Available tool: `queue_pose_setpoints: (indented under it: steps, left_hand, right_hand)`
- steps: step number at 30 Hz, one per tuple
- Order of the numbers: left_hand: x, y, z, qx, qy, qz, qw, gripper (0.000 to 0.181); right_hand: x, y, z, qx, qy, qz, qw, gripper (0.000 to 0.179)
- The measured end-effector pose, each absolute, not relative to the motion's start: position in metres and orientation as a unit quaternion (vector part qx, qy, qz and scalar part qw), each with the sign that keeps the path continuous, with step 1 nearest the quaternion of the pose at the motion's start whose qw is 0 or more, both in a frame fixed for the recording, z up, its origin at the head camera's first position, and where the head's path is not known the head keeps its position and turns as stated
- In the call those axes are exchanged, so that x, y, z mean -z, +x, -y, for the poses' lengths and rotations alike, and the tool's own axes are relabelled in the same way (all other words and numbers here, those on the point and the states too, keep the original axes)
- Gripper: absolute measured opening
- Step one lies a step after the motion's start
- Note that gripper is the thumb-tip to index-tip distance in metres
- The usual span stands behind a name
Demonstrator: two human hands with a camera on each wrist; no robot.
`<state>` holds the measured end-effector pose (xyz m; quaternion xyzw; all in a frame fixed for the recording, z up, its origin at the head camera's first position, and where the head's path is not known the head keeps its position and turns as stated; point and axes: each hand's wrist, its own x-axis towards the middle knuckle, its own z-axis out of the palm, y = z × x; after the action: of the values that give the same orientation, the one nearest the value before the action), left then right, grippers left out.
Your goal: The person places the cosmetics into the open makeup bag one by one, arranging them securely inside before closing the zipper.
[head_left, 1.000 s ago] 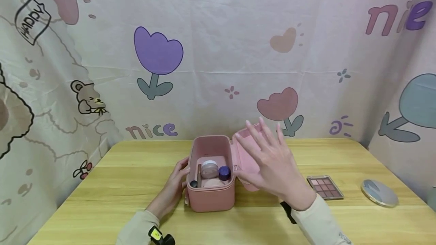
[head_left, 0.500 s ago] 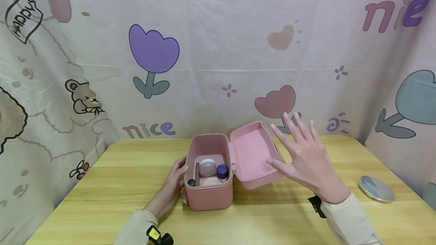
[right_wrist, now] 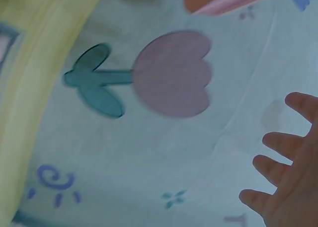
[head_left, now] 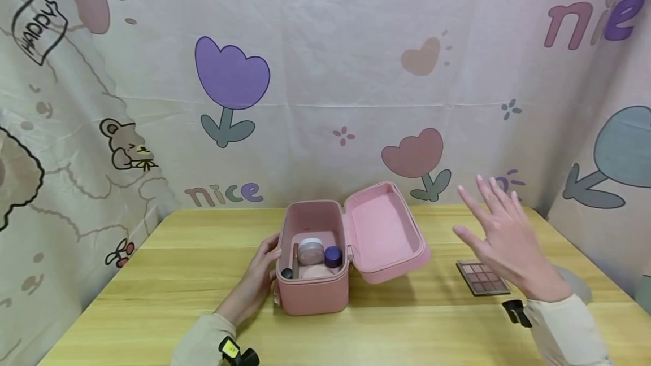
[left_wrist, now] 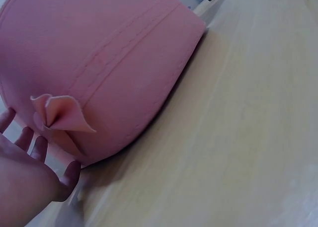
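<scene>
Fingers [head_left: 473, 204] spread wide and empty, the right hand [head_left: 513, 246] hovers at right while the left hand [head_left: 256, 270], fingers loose, touches the pink leathery box [head_left: 315, 297], which stands on the wooden tabletop [head_left: 203, 253] and might tip right if its open pink lid [head_left: 385, 231] pulls.

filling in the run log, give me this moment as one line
left grip: touching pink case | right grip: in air, empty | lid: open | palette: on table

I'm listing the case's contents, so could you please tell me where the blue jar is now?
In the head view, the blue jar sits inside the open pink case, near its right side, just right of the white-lidded jar.
</scene>
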<state>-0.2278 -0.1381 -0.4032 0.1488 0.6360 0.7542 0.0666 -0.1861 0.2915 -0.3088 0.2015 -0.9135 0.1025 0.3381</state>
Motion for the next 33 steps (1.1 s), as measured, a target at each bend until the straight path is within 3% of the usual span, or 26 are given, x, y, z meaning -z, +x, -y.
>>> queue_pose_setpoints:
  steps: [5, 12, 33]
  left_hand:
    - [0.402, -0.228, 0.137, -0.758, 0.147, -0.632, 0.068, 0.058]
    - [0.403, -0.228, 0.137, -0.754, 0.146, -0.637, 0.069, 0.058]
    - [0.402, -0.228, 0.137, -0.755, 0.141, -0.637, 0.068, 0.059]
  right_hand:
    - [0.322, -0.190, -0.313, -0.113, 0.173, 0.929, 0.307, 0.070]
    - [0.336, -0.194, -0.331, -0.122, 0.121, 0.964, 0.205, 0.084]
    - [0.364, -0.204, -0.343, -0.134, 0.077, 0.988, -0.012, 0.102]
